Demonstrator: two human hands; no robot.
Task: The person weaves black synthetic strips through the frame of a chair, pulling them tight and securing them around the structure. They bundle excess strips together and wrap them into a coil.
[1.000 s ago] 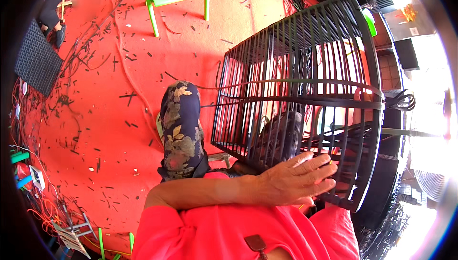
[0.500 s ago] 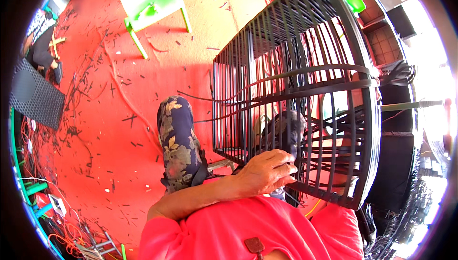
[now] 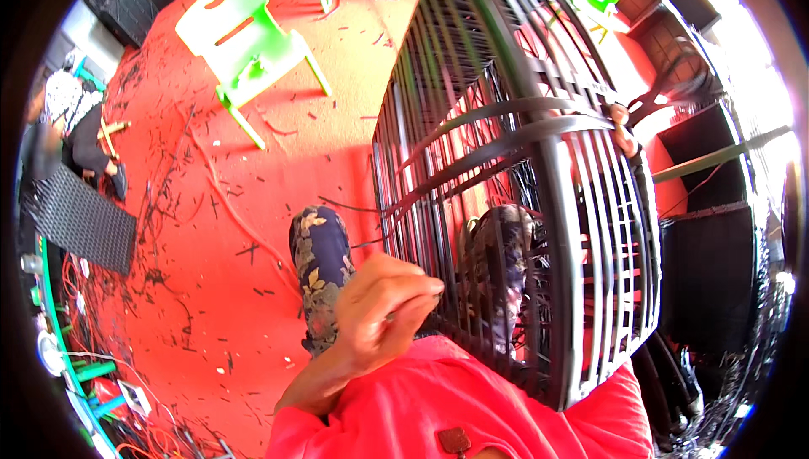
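Note:
A black slatted frame (image 3: pixel 552 181), box-shaped and partly wound with flat strips, stands tilted across my lap. My left hand (image 3: pixel 383 312) is closed just off its near left side, thumb and fingers pressed together; what they hold, if anything, is hidden. On the far right side, fingers of my right hand (image 3: pixel 624 130) show bent around long black strips (image 3: pixel 539 129) at the frame's edge. Those strips loop over the frame and trail toward my left knee (image 3: pixel 320 240). A loose bunch of strip (image 3: pixel 678 80) sticks out beyond the right hand.
Light green chairs (image 3: pixel 249 46) stand ahead on the red floor (image 3: pixel 194 290), which is littered with strip scraps. At the left a person (image 3: pixel 80 122) sits by a dark woven panel (image 3: pixel 84 219). Black woven pieces (image 3: pixel 708 282) stand close on the right.
The frame has turned and tipped, showing more of its right side. My left hand has come off its near edge, moving left and curling closed. Fingers of the right hand now show clearly.

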